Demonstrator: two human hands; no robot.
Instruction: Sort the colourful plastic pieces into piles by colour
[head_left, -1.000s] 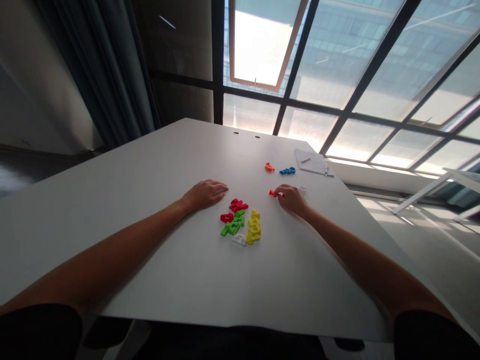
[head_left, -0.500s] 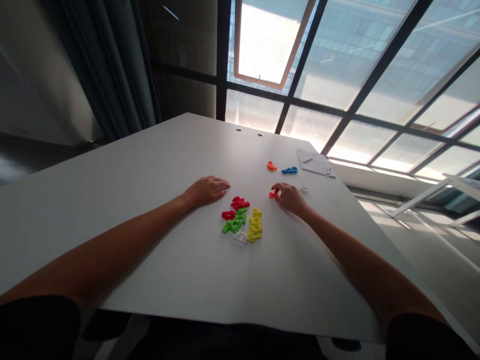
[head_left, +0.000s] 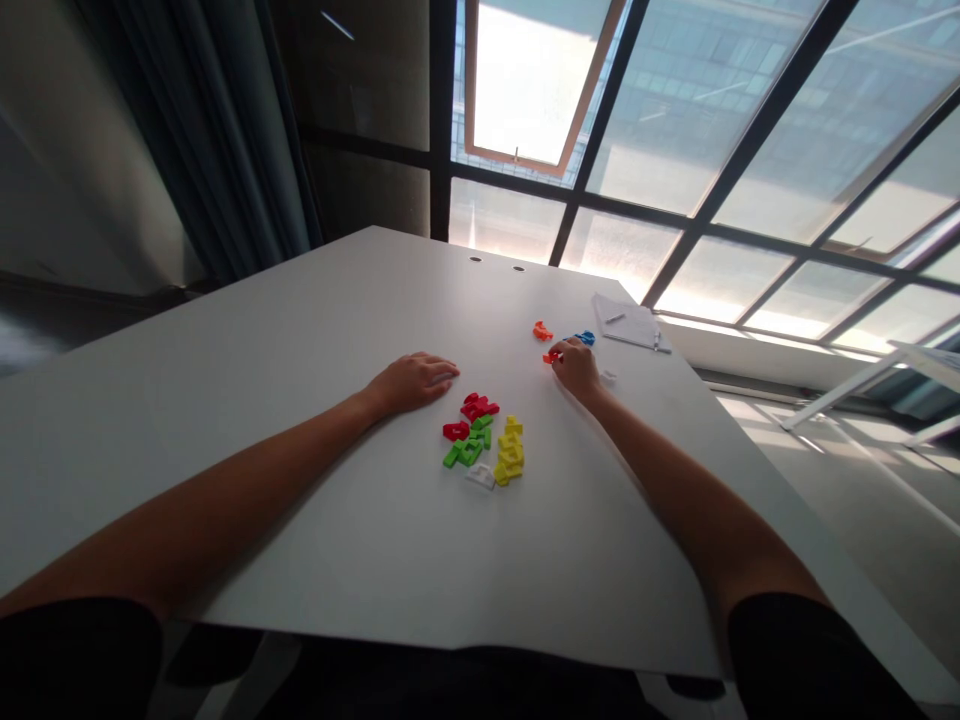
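Note:
My right hand (head_left: 576,367) pinches a small orange plastic piece (head_left: 548,358) at its fingertips, just above or on the white table (head_left: 360,500); which one I cannot tell. Beyond it lies a small orange cluster (head_left: 542,331), and a blue cluster (head_left: 585,338) is partly hidden behind the hand. My left hand (head_left: 416,381) rests flat with fingers stretched out, holding nothing. Right of it are red pieces (head_left: 478,406), green pieces (head_left: 469,450), yellow pieces (head_left: 510,455) and a white piece (head_left: 481,476). Another whitish piece (head_left: 608,378) lies beside my right wrist.
Paper sheets (head_left: 630,322) with a pen (head_left: 615,318) on them lie near the table's right edge. Tall windows (head_left: 645,130) stand behind the table, and a dark curtain (head_left: 202,130) hangs at the left. A white metal frame (head_left: 847,385) stands at the right.
My right hand has moved away from me with the orange piece, toward the orange and blue clusters. My left hand has stayed in place.

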